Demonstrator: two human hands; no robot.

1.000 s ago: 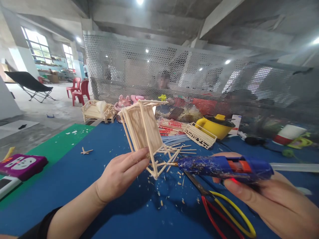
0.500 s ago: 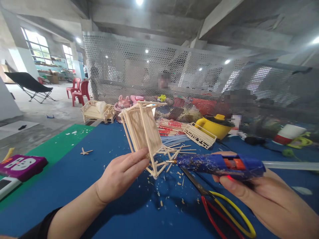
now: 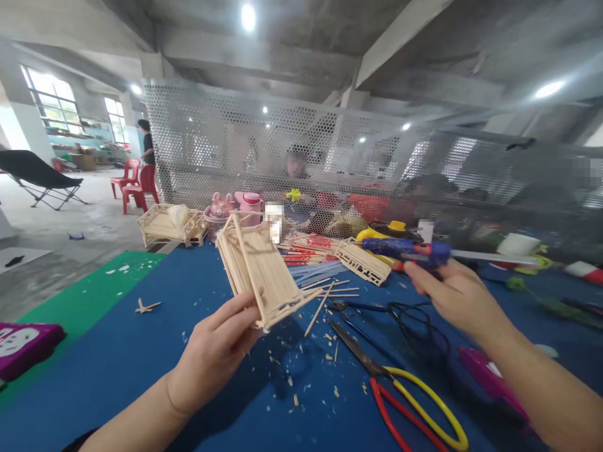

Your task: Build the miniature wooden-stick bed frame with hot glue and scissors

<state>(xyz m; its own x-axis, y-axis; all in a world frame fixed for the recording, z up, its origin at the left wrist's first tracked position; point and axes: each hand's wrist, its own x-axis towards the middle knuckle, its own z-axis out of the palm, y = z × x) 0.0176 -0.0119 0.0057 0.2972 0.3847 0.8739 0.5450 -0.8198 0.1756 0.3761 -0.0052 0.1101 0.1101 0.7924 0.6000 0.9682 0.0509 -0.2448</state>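
My left hand (image 3: 223,342) grips a small model made of thin wooden sticks (image 3: 271,267), tilted above the blue table. Its flat slatted panel faces me, with stick rails along the edges. In my right hand (image 3: 455,292) is a blue hot glue gun (image 3: 396,248), its nozzle pointing left and a long clear glue stick (image 3: 499,256) out of its back. The gun is well apart from the model. Below lie scissors (image 3: 377,370) with one red and one yellow handle. Loose wooden sticks (image 3: 323,307) lie just right of the model.
Pliers (image 3: 358,317) and a black cord (image 3: 419,320) lie beyond the scissors. Further back are a slatted stick piece (image 3: 362,260), a yellow pot (image 3: 372,233) and a stick-built bench (image 3: 172,226). Wood scraps dot the blue table (image 3: 155,364). A perforated screen (image 3: 226,138) stands behind.
The glue gun has moved away from the model, up and back to the right. The model has tipped, turning its slatted panel more towards me. My view has shifted slightly.
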